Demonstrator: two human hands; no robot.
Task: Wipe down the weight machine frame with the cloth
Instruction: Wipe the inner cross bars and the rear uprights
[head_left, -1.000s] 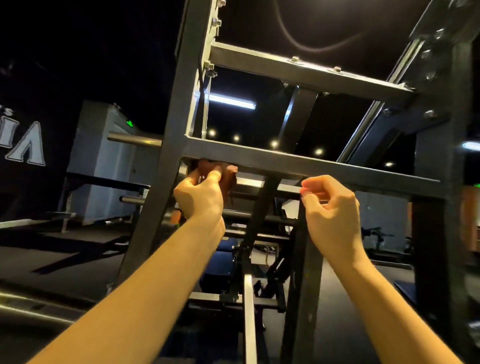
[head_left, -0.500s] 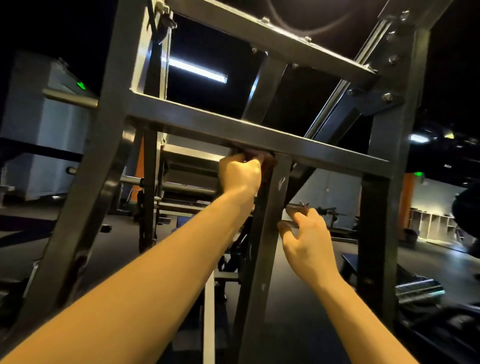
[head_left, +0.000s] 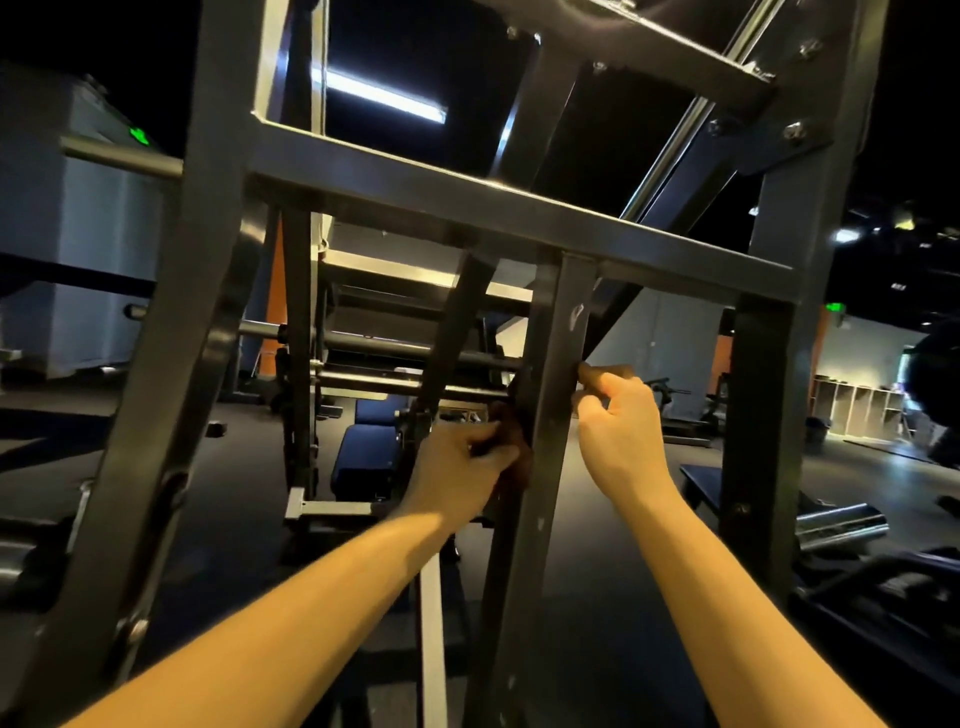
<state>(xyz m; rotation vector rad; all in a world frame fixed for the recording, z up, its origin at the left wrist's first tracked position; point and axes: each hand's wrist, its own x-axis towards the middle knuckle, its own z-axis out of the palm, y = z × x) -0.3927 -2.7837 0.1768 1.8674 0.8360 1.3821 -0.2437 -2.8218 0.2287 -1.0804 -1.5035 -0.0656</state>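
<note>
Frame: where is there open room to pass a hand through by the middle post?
Free: the gap between the post and the right upright, under the crossbar, floor and wall behind it; the right hand sits at its upper left. Crowded: left of the post, where the left hand holds the cloth, with the brace, bars and seat pads behind.

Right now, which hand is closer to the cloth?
Left. The left hand grips the cloth against the left side of the upright post. The right hand is across the post, at its right edge, fingers curled.
</note>
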